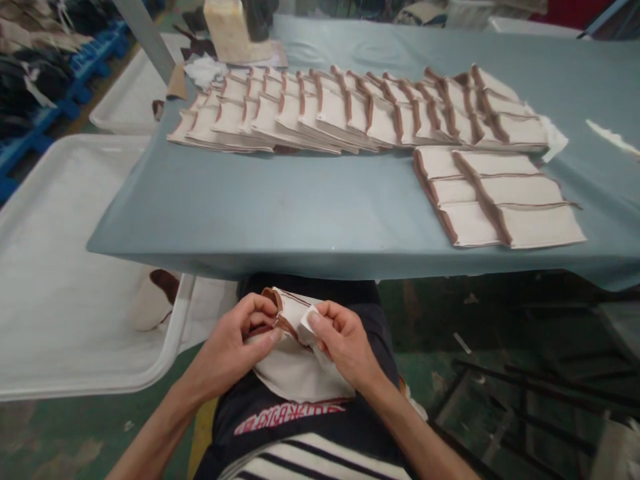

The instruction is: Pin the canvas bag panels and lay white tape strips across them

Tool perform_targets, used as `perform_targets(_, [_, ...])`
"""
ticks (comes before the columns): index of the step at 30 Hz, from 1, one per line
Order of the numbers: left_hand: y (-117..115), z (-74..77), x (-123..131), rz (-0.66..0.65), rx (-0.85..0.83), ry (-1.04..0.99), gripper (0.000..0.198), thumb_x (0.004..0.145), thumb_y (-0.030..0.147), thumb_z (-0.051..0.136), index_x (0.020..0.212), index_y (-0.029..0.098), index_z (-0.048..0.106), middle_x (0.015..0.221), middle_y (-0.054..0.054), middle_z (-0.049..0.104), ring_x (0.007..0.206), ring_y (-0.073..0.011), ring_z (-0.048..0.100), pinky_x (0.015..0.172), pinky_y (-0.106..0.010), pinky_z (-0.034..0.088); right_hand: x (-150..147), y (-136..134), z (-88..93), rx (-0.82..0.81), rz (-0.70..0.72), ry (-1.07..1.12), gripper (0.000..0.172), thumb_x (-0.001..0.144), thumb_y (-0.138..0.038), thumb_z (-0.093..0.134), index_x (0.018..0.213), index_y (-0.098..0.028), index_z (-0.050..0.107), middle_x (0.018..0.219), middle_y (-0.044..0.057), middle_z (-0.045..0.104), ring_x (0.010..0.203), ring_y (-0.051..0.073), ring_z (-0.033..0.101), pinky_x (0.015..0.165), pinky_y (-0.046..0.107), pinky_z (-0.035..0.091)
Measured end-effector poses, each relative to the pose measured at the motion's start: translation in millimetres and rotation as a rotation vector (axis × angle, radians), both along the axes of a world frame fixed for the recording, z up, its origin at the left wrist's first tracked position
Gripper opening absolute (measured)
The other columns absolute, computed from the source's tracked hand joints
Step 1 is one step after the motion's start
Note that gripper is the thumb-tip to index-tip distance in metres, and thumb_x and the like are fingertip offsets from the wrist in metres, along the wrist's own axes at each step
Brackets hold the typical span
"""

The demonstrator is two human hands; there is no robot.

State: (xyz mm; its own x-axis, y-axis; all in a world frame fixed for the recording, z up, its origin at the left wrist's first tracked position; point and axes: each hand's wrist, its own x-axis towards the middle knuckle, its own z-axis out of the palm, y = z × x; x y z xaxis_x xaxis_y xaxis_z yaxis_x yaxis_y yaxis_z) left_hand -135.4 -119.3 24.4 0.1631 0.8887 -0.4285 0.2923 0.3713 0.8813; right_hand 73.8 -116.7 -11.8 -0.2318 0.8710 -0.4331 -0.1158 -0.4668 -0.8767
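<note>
On my lap lies a cream fabric piece with brown edging (305, 373), sewn with dark seams. My left hand (245, 333) is closed on its brown-edged opening, thumb in front and fingers curled at the rim. My right hand (345, 340) pinches a small white block (307, 322) between thumb and fingers, against the fabric beside the brown edge. What exactly the white block is cannot be made out. The fingertips of the left hand are partly hidden in the fold.
A blue-grey covered table (300, 207) spans the front, bearing a long overlapping row of brown-edged cream pieces (345, 110) and a smaller stack (535, 200) at right. Left stands a white tray (55, 267) with one cream piece (153, 303) inside. Dark metal frames (520, 400) stand at lower right.
</note>
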Motion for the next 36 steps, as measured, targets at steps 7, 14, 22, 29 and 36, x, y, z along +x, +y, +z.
perform_targets(7, [-16, -13.2, -10, -0.019, -0.065, 0.062, 0.033, 0.094, 0.049, 0.066, 0.102, 0.017, 0.068, 0.082, -0.003, 0.077, 0.071, -0.0191, 0.066, 0.064, -0.026, 0.049, -17, -14, -22.9, -0.022, 0.073, -0.013, 0.05, 0.089, -0.067, 0.074, 0.077, -0.021, 0.059, 0.054, -0.008, 0.051, 0.047, 0.007, 0.035, 0.047, 0.022, 0.028])
perform_targets(14, [-8, 0.3, -7, -0.127, 0.059, 0.109, 0.022, 0.093, 0.037, 0.064, 0.092, 0.018, 0.075, 0.083, -0.001, 0.074, 0.076, -0.0187, 0.062, 0.067, -0.025, 0.049, -11, -12, -9.6, 0.078, 0.065, -0.057, 0.037, 0.091, -0.054, 0.075, 0.081, -0.019, 0.07, 0.072, -0.002, 0.065, 0.066, 0.012, 0.053, 0.065, 0.025, 0.043])
perform_targets(22, [20, 21.0, 14, -0.213, 0.201, -0.007, 0.022, 0.091, 0.03, 0.057, 0.088, 0.017, 0.075, 0.083, 0.001, 0.068, 0.074, -0.015, 0.057, 0.063, -0.022, 0.045, 3, -4, 33.4, 0.301, -0.127, -0.207, 0.026, 0.092, -0.044, 0.074, 0.085, -0.019, 0.074, 0.073, -0.002, 0.069, 0.064, 0.012, 0.055, 0.061, 0.024, 0.043])
perform_targets(29, [44, 56.0, 43, -0.215, 0.153, -0.191, 0.023, 0.086, 0.029, 0.063, 0.091, 0.015, 0.081, 0.077, 0.002, 0.069, 0.064, -0.0109, 0.055, 0.055, -0.017, 0.043, 21, 2, 84.2, 0.548, -0.27, -0.354, 0.014, 0.095, -0.029, 0.073, 0.083, -0.021, 0.074, 0.067, -0.006, 0.069, 0.055, 0.008, 0.052, 0.051, 0.02, 0.037])
perform_targets(36, [48, 61.4, 51, -0.216, 0.136, -0.303, 0.016, 0.086, 0.025, 0.067, 0.086, 0.019, 0.082, 0.073, 0.004, 0.068, 0.061, -0.0087, 0.054, 0.054, -0.013, 0.042, 25, 9, 96.7, 0.633, -0.301, -0.498, 0.011, 0.093, -0.027, 0.073, 0.084, -0.021, 0.075, 0.066, -0.005, 0.07, 0.053, 0.008, 0.055, 0.05, 0.019, 0.041])
